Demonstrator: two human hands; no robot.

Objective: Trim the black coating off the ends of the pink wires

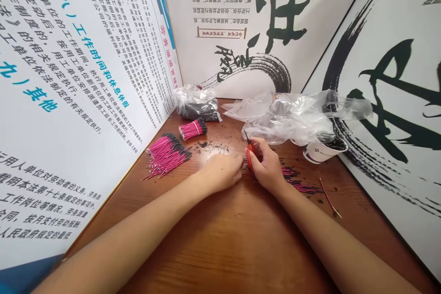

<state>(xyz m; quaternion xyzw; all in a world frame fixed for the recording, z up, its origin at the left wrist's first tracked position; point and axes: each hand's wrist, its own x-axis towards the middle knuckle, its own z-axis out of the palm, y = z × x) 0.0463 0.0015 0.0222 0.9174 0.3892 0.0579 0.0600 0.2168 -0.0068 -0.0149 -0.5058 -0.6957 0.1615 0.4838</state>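
My right hand (267, 165) is closed around an orange-handled tool (251, 152) with a thin dark tip pointing away from me; its exact kind is unclear. Close beside it, my left hand (223, 170) is closed, with its fingertips curled under, and whatever they hold is hidden. Several pink wires with black ends (299, 181) lie partly under and to the right of my right hand. On the left is a loose pile of similar pink wires (167, 154). Behind that pile lies a bundle of pink wires (192, 128) with a white band around it.
A clear bag of black pieces (198, 103) stands at the back left. Crumpled clear plastic bags (285, 112) lie at the back, beside a white paper cup (324, 151) holding dark bits. One wire (330, 198) lies apart at right. Printed panels (220, 18) enclose the wooden table (220, 248).
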